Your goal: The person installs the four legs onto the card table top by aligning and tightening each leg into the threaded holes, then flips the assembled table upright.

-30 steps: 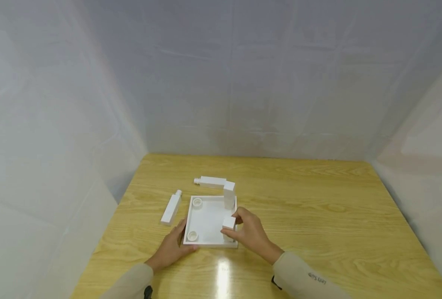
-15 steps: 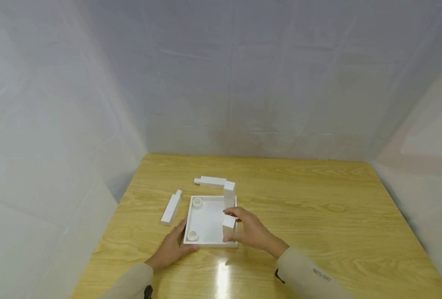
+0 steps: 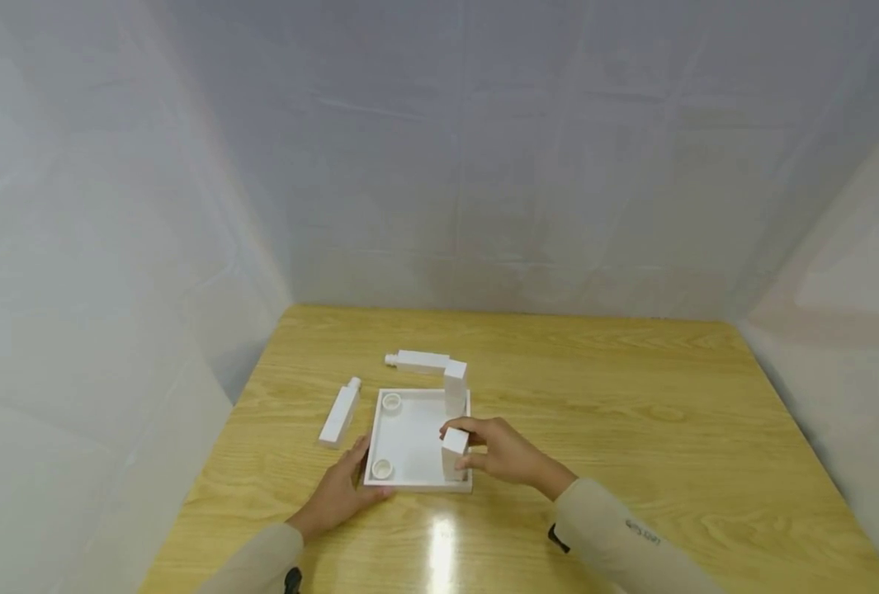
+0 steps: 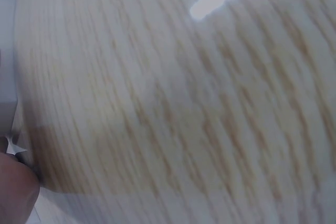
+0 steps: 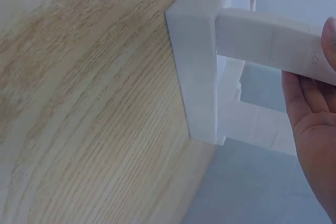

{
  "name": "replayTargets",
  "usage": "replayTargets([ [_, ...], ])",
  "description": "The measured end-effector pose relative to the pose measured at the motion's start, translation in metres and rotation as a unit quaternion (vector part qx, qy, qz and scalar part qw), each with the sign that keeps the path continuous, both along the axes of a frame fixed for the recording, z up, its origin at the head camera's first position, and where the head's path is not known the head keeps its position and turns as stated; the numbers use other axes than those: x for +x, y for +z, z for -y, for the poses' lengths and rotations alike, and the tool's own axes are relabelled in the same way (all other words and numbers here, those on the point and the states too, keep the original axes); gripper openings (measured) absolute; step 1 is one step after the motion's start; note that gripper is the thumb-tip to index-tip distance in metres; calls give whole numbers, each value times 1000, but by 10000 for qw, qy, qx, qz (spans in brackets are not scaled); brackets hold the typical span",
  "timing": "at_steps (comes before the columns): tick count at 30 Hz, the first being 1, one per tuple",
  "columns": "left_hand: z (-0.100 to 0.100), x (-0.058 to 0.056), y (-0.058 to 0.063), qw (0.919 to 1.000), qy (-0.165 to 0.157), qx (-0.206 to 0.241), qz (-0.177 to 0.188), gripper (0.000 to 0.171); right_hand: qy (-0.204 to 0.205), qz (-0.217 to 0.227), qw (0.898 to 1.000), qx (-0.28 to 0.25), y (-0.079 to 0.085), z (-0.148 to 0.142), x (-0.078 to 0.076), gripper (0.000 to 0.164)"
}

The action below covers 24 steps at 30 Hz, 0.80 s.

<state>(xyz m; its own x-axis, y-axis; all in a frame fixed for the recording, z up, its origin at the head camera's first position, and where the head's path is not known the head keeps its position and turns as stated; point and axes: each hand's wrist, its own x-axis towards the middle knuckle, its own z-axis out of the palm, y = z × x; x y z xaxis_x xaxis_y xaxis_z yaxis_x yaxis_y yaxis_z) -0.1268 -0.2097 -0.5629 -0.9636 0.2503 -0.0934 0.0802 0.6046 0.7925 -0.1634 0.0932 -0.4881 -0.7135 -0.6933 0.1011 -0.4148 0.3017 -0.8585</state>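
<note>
A small white tabletop [image 3: 415, 437] lies underside up, with a raised rim. My left hand [image 3: 338, 495] grips its near left corner, fingers along the side and thumb at the front edge. At the near right corner stands an upright square white table leg [image 3: 455, 452], pinched between the thumb and fingers of my right hand [image 3: 512, 452]. The right wrist view shows this leg [image 5: 268, 40] rising from the tabletop's corner. Another leg [image 3: 455, 388] stands upright at the far right corner. Round sockets [image 3: 383, 469] show at the two left corners.
Two more white legs with threaded ends lie on the wooden table [image 3: 632, 429]: one leg [image 3: 422, 361] behind the tabletop, the other leg [image 3: 340, 414] left of it. White sheeting [image 3: 521, 165] surrounds the table at the back and sides.
The fingers of my right hand have shifted around the near right leg, the index finger leftward behind it, the thumb back to the right. The left hand and tabletop stay put.
</note>
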Motion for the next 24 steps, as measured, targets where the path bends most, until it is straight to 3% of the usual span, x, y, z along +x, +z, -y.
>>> replayTargets([
  [8,0,0,1,9995,-123,55,-286,88,-87,-124,9999,-39,1,2,3,45],
  [24,-1,-2,1,10000,-43,2,-86,87,-17,-30,10000,-93,1,-4,0,49],
])
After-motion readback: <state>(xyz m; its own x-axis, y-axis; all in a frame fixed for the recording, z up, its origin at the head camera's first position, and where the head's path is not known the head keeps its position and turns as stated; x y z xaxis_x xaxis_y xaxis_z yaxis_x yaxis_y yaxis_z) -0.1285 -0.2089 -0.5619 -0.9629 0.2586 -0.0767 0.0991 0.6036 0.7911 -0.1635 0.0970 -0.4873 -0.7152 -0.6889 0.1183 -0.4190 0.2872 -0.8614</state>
